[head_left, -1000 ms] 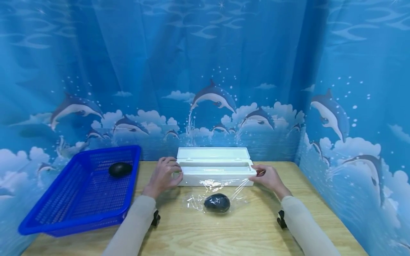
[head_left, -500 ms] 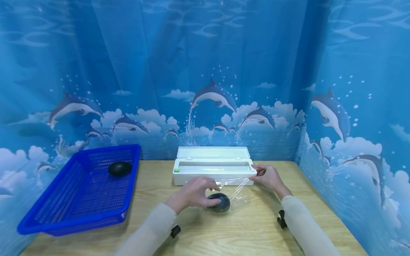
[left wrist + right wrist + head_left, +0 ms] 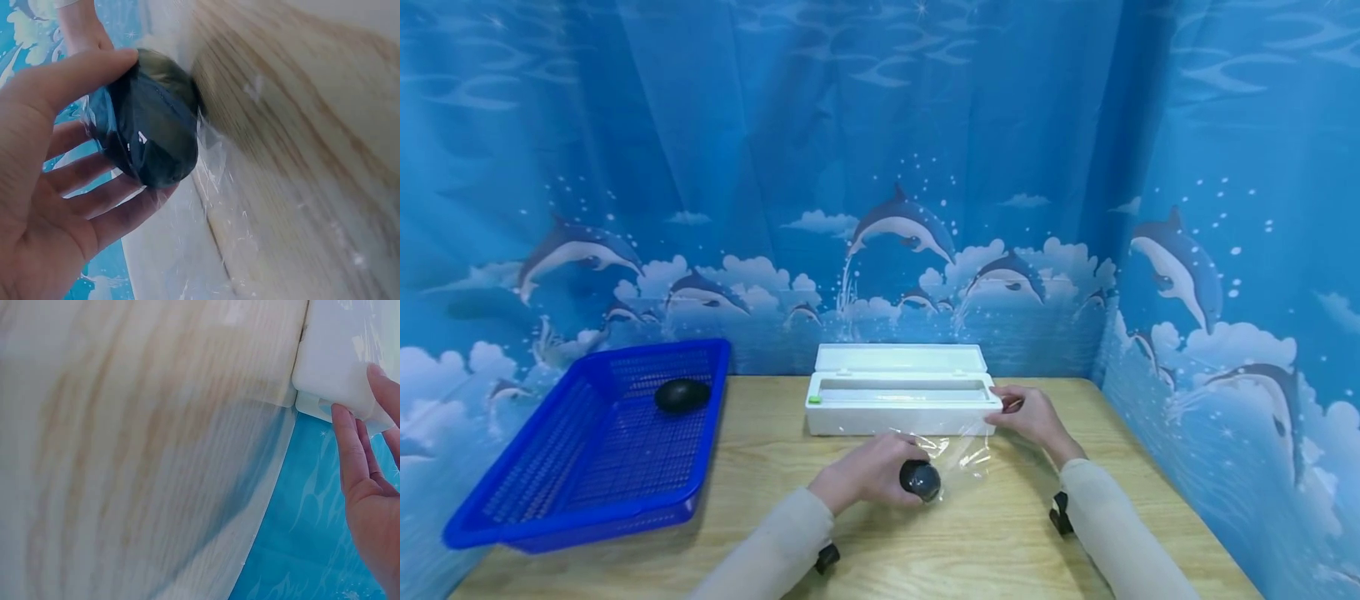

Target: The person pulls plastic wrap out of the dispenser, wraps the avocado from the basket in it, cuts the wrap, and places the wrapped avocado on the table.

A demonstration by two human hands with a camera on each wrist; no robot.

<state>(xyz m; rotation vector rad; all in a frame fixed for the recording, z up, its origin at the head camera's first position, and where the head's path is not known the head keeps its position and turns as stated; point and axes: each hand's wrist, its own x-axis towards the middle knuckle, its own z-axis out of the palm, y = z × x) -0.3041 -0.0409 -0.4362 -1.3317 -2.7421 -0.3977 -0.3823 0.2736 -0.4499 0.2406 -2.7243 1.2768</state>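
Observation:
My left hand (image 3: 874,471) holds a dark avocado (image 3: 920,480) just above or on the table; contact beneath is hidden. In the left wrist view, the thumb lies on one side of the avocado (image 3: 150,125) and the fingers curl round the other. Clear cling film (image 3: 962,454) clings to it and stretches toward a white cling film dispenser (image 3: 898,421), whose lid stands raised. At the dispenser's right end, my right hand (image 3: 1033,421) grips the corner, thumb on the front, as the right wrist view also shows. A green slider (image 3: 815,400) sits at its left end.
A blue plastic basket (image 3: 700,492) stands at the left with a second dark avocado (image 3: 682,395) in it. Wooden tabletop (image 3: 1000,542) lies under everything. A blue dolphin-print curtain (image 3: 760,208) hangs behind and along the right.
My left hand has left the dispenser's left end, come down to the avocado and taken hold of it, turning it and gathering film. My right hand has stayed at the dispenser's right end.

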